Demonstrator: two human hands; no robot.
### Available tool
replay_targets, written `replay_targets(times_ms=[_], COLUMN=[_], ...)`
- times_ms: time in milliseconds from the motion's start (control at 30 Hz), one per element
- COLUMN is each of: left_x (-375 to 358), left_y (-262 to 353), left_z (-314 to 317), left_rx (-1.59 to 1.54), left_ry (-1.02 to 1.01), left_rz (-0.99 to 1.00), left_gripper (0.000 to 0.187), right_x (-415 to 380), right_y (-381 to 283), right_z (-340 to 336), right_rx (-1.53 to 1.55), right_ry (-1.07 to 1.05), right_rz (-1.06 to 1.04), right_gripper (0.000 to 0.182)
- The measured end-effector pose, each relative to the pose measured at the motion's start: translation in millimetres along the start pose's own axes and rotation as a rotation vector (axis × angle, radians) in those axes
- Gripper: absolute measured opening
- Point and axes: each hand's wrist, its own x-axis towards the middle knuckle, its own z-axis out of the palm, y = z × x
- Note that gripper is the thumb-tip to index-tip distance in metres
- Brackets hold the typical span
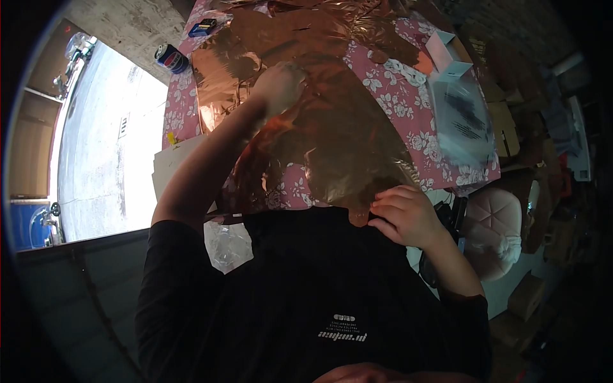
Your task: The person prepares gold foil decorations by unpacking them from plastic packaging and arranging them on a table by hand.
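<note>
A large, shiny copper-coloured foil sheet [332, 102] lies wrinkled over the table and hangs down at the near edge by my body. My left hand [279, 86] is out on the far part of the foil. Its fingers are curled in and turned away, so whatever they hold is hidden. Close to my torso, my right hand [405, 216] pinches the foil's near right edge between thumb and fingers. More crumpled foil is heaped at the far end of the table.
A pink flowered tablecloth [389, 96] shows around the foil. A drink can [171, 59] and a small blue box [202, 27] stand at the far left. On the right are a white box [449, 54], a clear plastic bag [461, 121] and a padded stool [491, 233].
</note>
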Motion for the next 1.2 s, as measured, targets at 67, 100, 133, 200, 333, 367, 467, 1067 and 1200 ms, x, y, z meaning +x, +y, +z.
replay_targets(times_ms=[67,100,133,200,333,367,467,1067,1200], left_x=[-1.1,-1.0,-0.2,1.4,1.9,2.9,5.6,-148.6,-143.6], left_y=[0.2,0.3,1.4,5.1,5.2,3.6,0.5,-149.9,-159.8], left_z=[2.6,4.0,3.7,1.1,4.4,6.0,12.2,-83.7,-72.6], left_rx=[-0.008,-0.001,0.007,0.015,0.004,0.005,-0.001,-0.204,-0.234], left_ry=[0.008,0.029,0.051,0.031,0.028,0.03,0.045,-0.177,-0.121], left_rz=[0.007,0.026,0.045,0.029,0.006,0.0,0.017,-0.052,0.037], left_gripper=[0.029,0.029,0.03,0.03,0.029,0.029,0.03,0.067,0.049], right_x=[4.3,11.1,17.9,29.7,41.9,42.4,43.5,53.2,62.3], right_y=[2.7,5.2,8.4,19.3,39.8,42.8,46.2,49.1,44.5], right_z=[-0.4,1.1,2.8,11.0,27.2,28.8,30.5,20.7,9.9], right_rx=[0.01,-0.013,-0.038,-0.08,-0.099,-0.11,-0.122,-0.123,-0.202], right_ry=[-0.003,0.096,0.195,0.209,0.18,0.171,0.155,0.106,0.038], right_rz=[0.006,0.016,0.026,0.057,0.175,0.191,0.204,0.188,0.134], right_gripper=[0.03,0.03,0.03,0.031,0.04,0.039,0.038,0.032,0.034])
